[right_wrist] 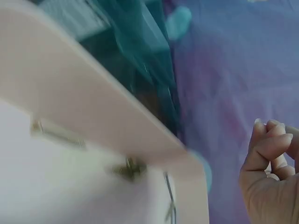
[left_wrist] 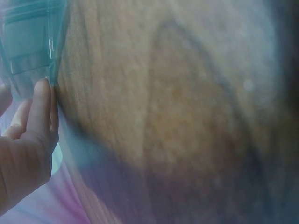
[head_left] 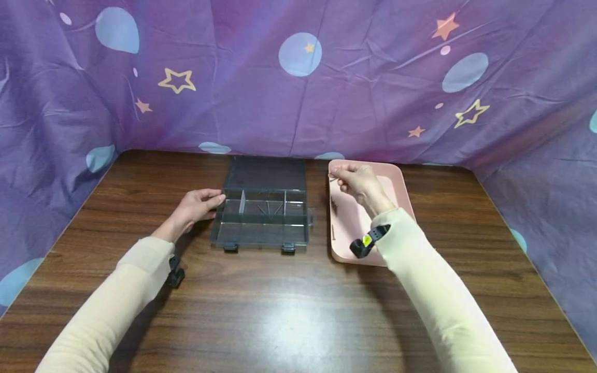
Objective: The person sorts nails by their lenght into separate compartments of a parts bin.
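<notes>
A clear grey compartment box [head_left: 261, 220] lies in the middle of the wooden table with its lid [head_left: 265, 173] folded back. My left hand [head_left: 215, 199] rests against the box's left edge with nearly straight fingers [left_wrist: 41, 109] touching the box wall [left_wrist: 28, 44]. My right hand [head_left: 337, 173] hovers over the far left corner of a pink tray [head_left: 402, 192] and pinches a small thin metal piece [head_left: 332, 178] at its fingertips. In the right wrist view its fingers [right_wrist: 267, 149] are curled together. Small metal parts [right_wrist: 131, 169] lie loose in the tray [right_wrist: 70, 84].
Purple cloth with stars and circles [head_left: 298, 77] walls the table at the back and both sides. Bare wooden tabletop [head_left: 289, 311] stretches in front of the box and tray. More small parts [head_left: 333, 206] lie along the tray's left side.
</notes>
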Action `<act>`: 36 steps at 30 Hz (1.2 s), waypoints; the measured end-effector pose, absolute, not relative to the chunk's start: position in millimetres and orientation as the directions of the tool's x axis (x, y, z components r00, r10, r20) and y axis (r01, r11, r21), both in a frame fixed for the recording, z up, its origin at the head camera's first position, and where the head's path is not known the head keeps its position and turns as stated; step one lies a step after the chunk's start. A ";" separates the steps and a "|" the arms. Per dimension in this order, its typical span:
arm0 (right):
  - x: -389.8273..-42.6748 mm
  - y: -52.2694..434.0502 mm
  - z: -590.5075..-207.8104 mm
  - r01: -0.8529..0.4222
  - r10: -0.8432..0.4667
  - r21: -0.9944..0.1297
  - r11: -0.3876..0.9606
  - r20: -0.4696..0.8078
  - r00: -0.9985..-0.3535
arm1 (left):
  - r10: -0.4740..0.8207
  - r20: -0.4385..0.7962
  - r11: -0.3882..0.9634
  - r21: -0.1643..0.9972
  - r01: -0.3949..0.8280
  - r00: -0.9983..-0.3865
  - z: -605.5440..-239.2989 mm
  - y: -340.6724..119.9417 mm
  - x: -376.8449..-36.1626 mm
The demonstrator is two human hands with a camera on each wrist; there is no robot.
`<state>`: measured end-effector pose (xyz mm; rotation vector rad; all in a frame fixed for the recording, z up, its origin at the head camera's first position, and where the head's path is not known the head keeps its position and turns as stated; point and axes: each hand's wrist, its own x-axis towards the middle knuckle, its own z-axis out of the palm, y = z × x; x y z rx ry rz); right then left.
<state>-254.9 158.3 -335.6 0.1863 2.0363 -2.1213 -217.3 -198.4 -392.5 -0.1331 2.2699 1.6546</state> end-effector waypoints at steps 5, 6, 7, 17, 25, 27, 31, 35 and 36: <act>-260.3 186.5 -332.2 0.223 -0.002 -0.972 -0.078 -0.224 -0.975 | 0.112 -0.316 0.326 0.907 -0.265 -0.942 -393.8 -198.4 -218.2; -260.7 190.6 -332.4 0.224 0.015 -0.971 -0.078 -0.226 -0.974 | 0.112 -0.316 0.328 0.907 -0.265 -0.942 -394.0 -198.5 -218.3; -261.3 194.3 -333.0 0.227 0.031 -0.971 -0.074 -0.229 -0.973 | 0.111 -0.317 0.329 0.906 -0.266 -0.942 -393.9 -198.5 -218.3; -265.5 215.5 -336.7 0.223 0.115 -0.970 -0.092 -0.233 -0.966 | 0.105 -0.321 0.332 0.904 -0.271 -0.941 -394.0 -198.2 -218.6; -272.5 228.2 -340.0 0.248 0.179 -0.963 -0.105 -0.264 -0.948 | 0.105 -0.314 0.326 0.907 -0.266 -0.943 -392.8 -198.3 -219.3; -275.0 231.2 -342.8 0.254 0.190 -0.963 -0.093 -0.268 -0.944 | 0.105 -0.316 0.326 0.907 -0.267 -0.943 -392.5 -198.1 -219.5; -280.3 236.8 -351.1 0.267 0.224 -0.963 -0.033 -0.268 -0.937 | 0.095 -0.319 0.332 0.903 -0.272 -0.943 -392.4 -197.8 -219.7; -284.3 240.7 -360.1 0.286 0.257 -0.956 0.064 -0.261 -0.930 | 0.086 -0.321 0.334 0.901 -0.276 -0.943 -393.7 -198.2 -220.0; -285.1 241.3 -362.2 0.289 0.265 -0.954 0.082 -0.259 -0.929 | 0.085 -0.321 0.334 0.901 -0.277 -0.943 -394.2 -198.4 -220.1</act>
